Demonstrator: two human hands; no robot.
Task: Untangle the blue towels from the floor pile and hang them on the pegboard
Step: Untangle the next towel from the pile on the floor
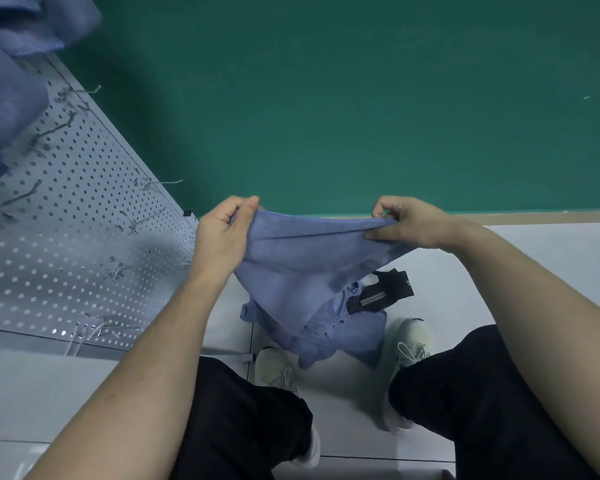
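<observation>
From the head cam: both hands are pinching the top edge of one blue towel (302, 258), left hand (222, 233) and right hand (407, 221) each with fingers closed on a corner, probably stretching it flat so it comes free of the pile (326, 334) hanging just below the fingers on the floor (551, 271). A black strap (381, 289) is sitting in that pile too. The pegboard (84, 237) with bare hooks is off beyond the left fingers, more towels already hanging (7, 98) up top, so plenty of room to swing over.

Both arms reach forward; left hand (222, 233) and right hand (409, 221) each pinch with curled fingers
</observation>
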